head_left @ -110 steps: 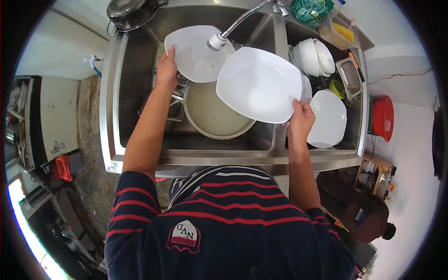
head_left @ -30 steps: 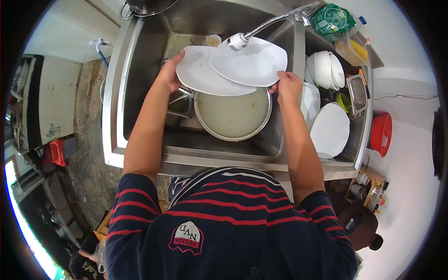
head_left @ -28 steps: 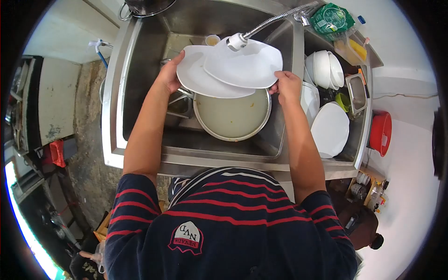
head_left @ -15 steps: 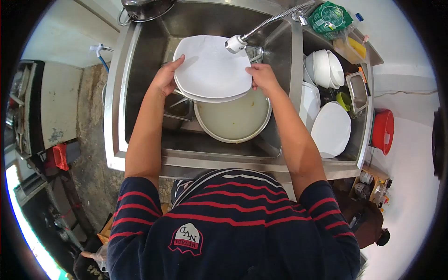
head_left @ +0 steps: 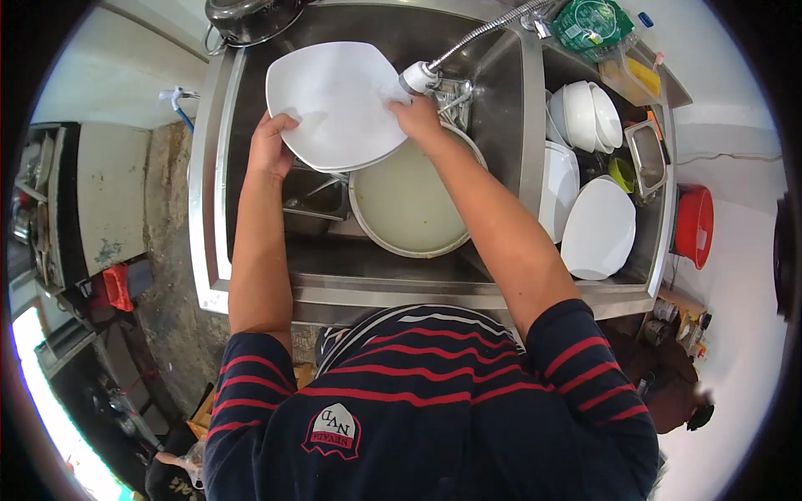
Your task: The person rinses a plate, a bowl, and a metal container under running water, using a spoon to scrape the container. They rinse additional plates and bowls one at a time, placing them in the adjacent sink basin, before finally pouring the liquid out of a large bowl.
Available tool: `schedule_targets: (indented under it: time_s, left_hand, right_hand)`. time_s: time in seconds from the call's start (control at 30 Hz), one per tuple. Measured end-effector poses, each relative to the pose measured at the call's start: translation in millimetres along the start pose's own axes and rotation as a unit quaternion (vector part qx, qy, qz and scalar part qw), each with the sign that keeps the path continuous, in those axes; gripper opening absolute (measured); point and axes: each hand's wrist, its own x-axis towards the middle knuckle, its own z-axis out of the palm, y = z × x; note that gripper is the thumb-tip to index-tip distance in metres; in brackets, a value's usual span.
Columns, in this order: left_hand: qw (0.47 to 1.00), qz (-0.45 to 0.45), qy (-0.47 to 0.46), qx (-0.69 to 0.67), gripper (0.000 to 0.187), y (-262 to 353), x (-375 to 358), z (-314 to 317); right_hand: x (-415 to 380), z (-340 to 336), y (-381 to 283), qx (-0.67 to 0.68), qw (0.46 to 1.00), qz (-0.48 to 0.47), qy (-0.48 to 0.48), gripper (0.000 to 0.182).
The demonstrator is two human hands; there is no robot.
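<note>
A white, rounded-square plate (head_left: 338,100) is tilted in the air over the sink, and a sliver of a second rim shows beneath its lower right edge. My left hand (head_left: 271,144) grips its lower left corner, thumb on top and fingers underneath. At the right edge, my right hand (head_left: 416,118) is closed on the rim, its fingertips partly hidden. Just above that hand hangs the white faucet head (head_left: 418,78), close to the plate. Below sits a large round basin (head_left: 415,253) of cloudy water, partly covered by my right forearm.
Metal containers (head_left: 313,209) stand in the sink, left of the basin. The right compartment holds white plates (head_left: 598,230), stacked white bowls (head_left: 576,117) and a small steel pan (head_left: 646,159). A dark pot (head_left: 251,18) sits at the back left corner, a green packet (head_left: 591,29) at the back right.
Both hands have moved left with the plate, which has turned and tilted. My right hand is now closer to the faucet head, and the right forearm crosses the basin.
</note>
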Motion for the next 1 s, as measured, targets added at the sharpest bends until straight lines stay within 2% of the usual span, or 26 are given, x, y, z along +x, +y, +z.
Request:
schedule_targets:
  time_s: [0.03,0.07,0.13,0.17,0.23,0.27,0.3,0.33,0.4,0.5,0.6,0.7,0.77,0.8,0.83,0.9,0.93,1.0]
  left_hand:
    - [1.000,-0.001,-0.001,0.002,0.051,-2.1,1.3,-1.6]
    - [1.000,0.010,0.001,0.008,0.051,-5.7,3.9,-4.2]
    - [1.000,0.021,0.002,0.015,0.051,-4.3,2.4,-1.3]
    - [1.000,0.016,0.009,0.013,0.050,-3.8,0.3,-0.7]
    - [1.000,0.012,0.012,0.012,0.049,-4.0,2.2,0.2]
    - [0.999,-0.030,0.011,-0.003,0.049,-5.1,7.3,-6.3]
    - [0.997,-0.073,0.010,-0.017,0.049,-4.6,11.4,-11.8]
    - [0.997,-0.075,0.006,-0.016,0.049,-3.2,12.6,-13.5]
    - [0.989,-0.148,-0.004,0.000,0.051,-3.9,13.2,-14.7]
    - [0.981,-0.174,-0.058,0.066,0.058,-9.1,14.7,-20.2]
    - [0.963,-0.232,-0.093,0.105,0.055,-15.2,19.4,-28.3]
    - [0.947,-0.253,-0.156,0.121,0.051,-17.0,10.2,-20.9]
    - [0.955,-0.220,-0.148,0.136,0.052,-13.8,-4.8,-1.8]
    - [0.954,-0.220,-0.152,0.137,0.052,-13.9,-4.6,-0.8]
    - [0.948,-0.201,-0.208,0.132,0.053,-13.7,-3.5,-1.4]
    - [0.931,-0.174,-0.300,0.118,0.055,-9.3,-9.0,6.3]
    - [0.931,-0.174,-0.300,0.116,0.055,-7.2,-8.2,6.8]
    - [0.946,-0.145,-0.265,0.116,0.053,-5.7,-4.5,2.0]
  right_hand:
    - [2.4,0.5,-0.2,0.063,0.997,0.025,-0.028,0.039]
    - [4.7,0.5,-0.4,0.064,0.997,0.026,-0.027,0.039]
    - [8.0,0.2,1.2,0.237,0.962,0.130,-0.039,0.037]
    - [7.7,-1.8,3.5,0.237,0.962,0.131,-0.037,0.037]
    - [4.3,-13.2,-1.9,0.365,0.904,0.194,-0.109,0.037]
    - [-0.1,-18.8,-3.8,0.365,0.904,0.194,-0.106,0.037]
    - [-10.9,-27.8,-14.5,0.401,0.881,0.224,-0.113,0.039]
    - [-21.3,-35.5,-20.2,0.435,0.856,0.253,-0.119,0.041]
    - [-39.8,-46.9,-29.1,0.442,0.845,0.268,-0.134,0.043]
    - [-67.5,-57.3,-21.3,0.490,0.810,0.281,-0.156,0.047]
    - [-103.4,-80.1,-49.4,0.471,0.823,0.302,-0.099,0.046]
    - [-133.5,-95.0,-61.0,0.464,0.833,0.298,-0.056,0.043]
    - [-154.0,-114.4,-66.4,0.446,0.845,0.294,-0.010,0.048]
    - [-166.9,-127.1,-65.3,0.464,0.852,0.244,-0.006,0.050]
    - [-179.2,-143.4,-62.2,0.479,0.856,0.194,-0.002,0.052]
    - [-202.4,-175.9,-42.3,0.478,0.862,0.167,0.012,0.054]
    - [-214.9,-201.4,-53.5,0.451,0.870,0.195,0.039,0.056]
    - [-235.1,-242.2,-34.7,0.409,0.894,0.161,0.085,0.057]
